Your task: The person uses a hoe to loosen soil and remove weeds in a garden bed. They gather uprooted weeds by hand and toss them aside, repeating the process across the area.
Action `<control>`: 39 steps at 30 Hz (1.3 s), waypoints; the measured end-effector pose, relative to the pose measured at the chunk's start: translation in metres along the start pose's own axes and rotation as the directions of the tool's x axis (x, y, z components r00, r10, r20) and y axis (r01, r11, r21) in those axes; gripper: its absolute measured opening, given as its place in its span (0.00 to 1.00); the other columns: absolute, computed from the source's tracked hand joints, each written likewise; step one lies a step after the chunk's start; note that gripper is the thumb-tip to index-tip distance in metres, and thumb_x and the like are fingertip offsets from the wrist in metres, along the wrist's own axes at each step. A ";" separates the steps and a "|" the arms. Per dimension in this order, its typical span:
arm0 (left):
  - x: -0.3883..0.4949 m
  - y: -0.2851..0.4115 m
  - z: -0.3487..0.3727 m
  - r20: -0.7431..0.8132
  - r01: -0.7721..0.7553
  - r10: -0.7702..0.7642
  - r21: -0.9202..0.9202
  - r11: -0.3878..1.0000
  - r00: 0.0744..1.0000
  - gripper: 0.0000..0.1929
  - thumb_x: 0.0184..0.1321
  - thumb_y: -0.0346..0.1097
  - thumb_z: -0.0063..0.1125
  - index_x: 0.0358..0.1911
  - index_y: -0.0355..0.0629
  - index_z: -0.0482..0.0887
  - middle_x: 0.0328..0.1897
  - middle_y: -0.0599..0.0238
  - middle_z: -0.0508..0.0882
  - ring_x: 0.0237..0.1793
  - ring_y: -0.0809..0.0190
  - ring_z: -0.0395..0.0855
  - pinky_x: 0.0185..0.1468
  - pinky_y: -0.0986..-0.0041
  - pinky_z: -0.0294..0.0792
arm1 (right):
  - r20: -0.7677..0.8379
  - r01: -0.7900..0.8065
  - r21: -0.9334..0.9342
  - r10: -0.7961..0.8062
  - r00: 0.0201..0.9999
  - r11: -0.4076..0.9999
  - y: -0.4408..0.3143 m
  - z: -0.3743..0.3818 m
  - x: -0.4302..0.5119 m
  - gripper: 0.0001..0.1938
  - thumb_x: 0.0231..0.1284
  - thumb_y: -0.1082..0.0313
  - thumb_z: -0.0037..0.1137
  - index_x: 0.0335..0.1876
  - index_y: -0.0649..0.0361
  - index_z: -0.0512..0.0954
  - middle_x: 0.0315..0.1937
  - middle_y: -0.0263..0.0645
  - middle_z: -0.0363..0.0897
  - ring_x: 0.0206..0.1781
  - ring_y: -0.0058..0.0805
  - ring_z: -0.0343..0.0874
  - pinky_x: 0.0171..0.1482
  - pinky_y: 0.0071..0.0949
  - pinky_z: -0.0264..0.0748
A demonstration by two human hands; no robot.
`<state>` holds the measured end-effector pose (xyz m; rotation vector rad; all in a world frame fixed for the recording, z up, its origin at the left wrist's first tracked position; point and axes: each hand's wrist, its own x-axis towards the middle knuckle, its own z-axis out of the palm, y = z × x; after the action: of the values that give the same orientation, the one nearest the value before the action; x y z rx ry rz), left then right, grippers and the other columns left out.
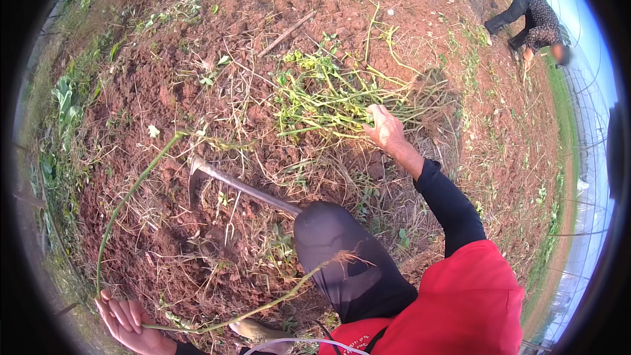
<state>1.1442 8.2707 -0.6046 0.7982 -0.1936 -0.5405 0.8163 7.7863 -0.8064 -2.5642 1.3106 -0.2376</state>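
Observation:
My left hand (130, 320), at the lower left, is closed around a long green plant stem (117, 209). One length of it arches up and away; the other runs right, ending in pale roots (345, 256) in front of my knee. My right hand (387, 130) grips at the near side of a heap of uprooted green plants (325, 93), stems passing by its fingers. Its fingertips are partly hidden among them. The heap's brown roots (434, 93) point right. A hoe (241, 187) lies between my hands, its handle running out of sight behind my bent knee (335, 251).
Loose reddish soil (162, 84) with dry straw surrounds me. A stick (287, 34) lies beyond the heap. Green weeds (64, 103) grow along the left edge. Another person (535, 19) bends over the ground at the upper right, near a framed plastic-covered structure (589, 123).

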 end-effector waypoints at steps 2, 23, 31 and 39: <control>-0.014 0.034 -0.009 0.017 -0.175 0.179 -0.150 0.973 0.984 0.18 0.68 0.35 0.38 0.53 0.28 0.69 0.16 0.69 0.66 0.14 0.70 0.62 0.26 0.75 0.65 | -0.054 -0.011 -0.082 0.007 0.999 0.997 0.047 -0.001 0.006 0.34 0.46 0.57 0.64 0.60 0.54 0.62 0.52 0.49 0.68 0.54 0.48 0.70 0.55 0.40 0.68; -0.032 -0.043 0.017 -0.265 -0.207 0.264 0.225 0.952 0.927 0.25 0.72 0.37 0.33 0.69 0.38 0.49 0.20 0.67 0.65 0.14 0.71 0.57 0.16 0.80 0.56 | 0.353 0.393 -0.047 -0.353 0.867 0.918 0.117 0.054 0.047 0.40 0.44 0.51 0.66 0.61 0.68 0.65 0.58 0.54 0.68 0.62 0.47 0.67 0.61 0.37 0.65; -0.031 -0.050 0.017 -0.252 -0.211 0.269 0.236 0.949 0.929 0.23 0.72 0.42 0.32 0.66 0.40 0.58 0.23 0.63 0.74 0.13 0.69 0.66 0.17 0.76 0.62 | 0.313 0.359 -0.180 -0.292 0.904 0.916 0.116 0.080 0.035 0.55 0.28 0.62 0.72 0.69 0.62 0.52 0.57 0.51 0.67 0.59 0.49 0.67 0.59 0.42 0.63; -0.030 -0.031 0.021 -0.205 -0.250 0.275 0.138 0.958 0.939 0.23 0.71 0.42 0.35 0.66 0.42 0.58 0.25 0.61 0.75 0.14 0.67 0.68 0.18 0.73 0.63 | 0.174 0.337 -0.281 -0.298 0.939 0.898 0.177 0.056 0.079 0.43 0.39 0.66 0.67 0.66 0.64 0.58 0.37 0.52 0.79 0.38 0.48 0.79 0.41 0.41 0.75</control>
<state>1.0993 8.2551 -0.6113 0.9177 -0.1211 -0.1859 0.7399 7.6311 -0.9097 -2.9959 0.9369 0.0819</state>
